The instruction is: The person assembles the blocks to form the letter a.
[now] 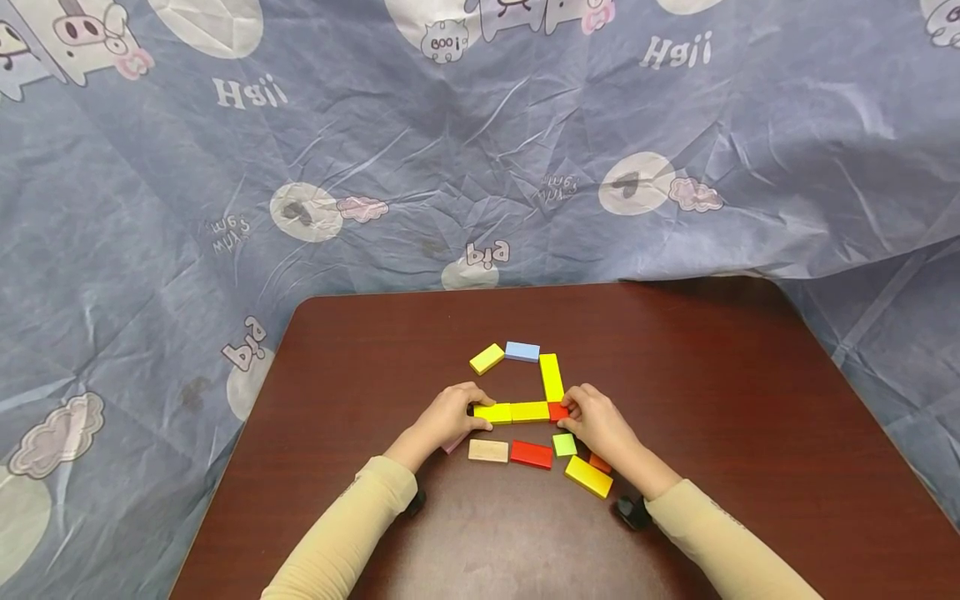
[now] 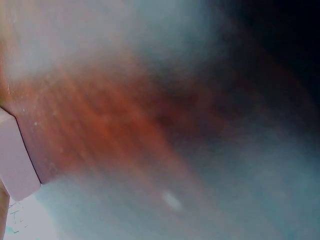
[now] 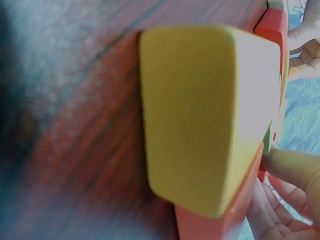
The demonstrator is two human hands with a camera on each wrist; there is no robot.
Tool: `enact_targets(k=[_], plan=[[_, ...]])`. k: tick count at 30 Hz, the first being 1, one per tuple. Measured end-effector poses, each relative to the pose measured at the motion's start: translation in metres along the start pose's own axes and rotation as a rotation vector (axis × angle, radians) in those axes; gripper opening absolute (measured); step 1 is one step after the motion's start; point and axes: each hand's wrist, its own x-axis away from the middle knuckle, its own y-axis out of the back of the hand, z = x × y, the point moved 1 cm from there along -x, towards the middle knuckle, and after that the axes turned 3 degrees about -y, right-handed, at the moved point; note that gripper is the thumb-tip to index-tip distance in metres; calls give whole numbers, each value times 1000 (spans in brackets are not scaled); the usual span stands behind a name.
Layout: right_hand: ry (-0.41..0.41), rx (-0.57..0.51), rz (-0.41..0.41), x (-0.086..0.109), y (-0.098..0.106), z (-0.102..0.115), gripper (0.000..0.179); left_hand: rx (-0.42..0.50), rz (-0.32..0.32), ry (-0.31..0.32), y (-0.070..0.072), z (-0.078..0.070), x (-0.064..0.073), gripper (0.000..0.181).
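My left grip (image 1: 453,412) pinches the end yellow block (image 1: 493,413), my right grip (image 1: 597,422) the end red block (image 1: 556,412). I'd press both lightly inward, keeping the row (image 1: 530,412) straight.

Head view looks forward and down at the table (image 1: 712,375), shared by both low, close wrist views.

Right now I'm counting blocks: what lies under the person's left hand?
In the head view, part of a pinkish-purple rectangular block shows beneath the left hand; the hand covers the rest, and anything wholly under it cannot be seen.
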Motion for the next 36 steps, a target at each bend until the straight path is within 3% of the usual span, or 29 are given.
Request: enact_targets(k=[8,17,27,32,36], plan=[[-49,8,22,1,4,-3,26,1,-4,-1,-1,2,-1,37],[-53,60,26,13,24,-19,19,11,-3,-2,0,2,-1,37],[-146,88,19,42,42,-32,42,10,0,5,0,2,-2,36],[-205,78,58,53,41,-30,60,5,-11,0,-1,3,-2,36],[-193,40,93,58,36,-30,61,1,-10,-6,-3,3,-1,36]])
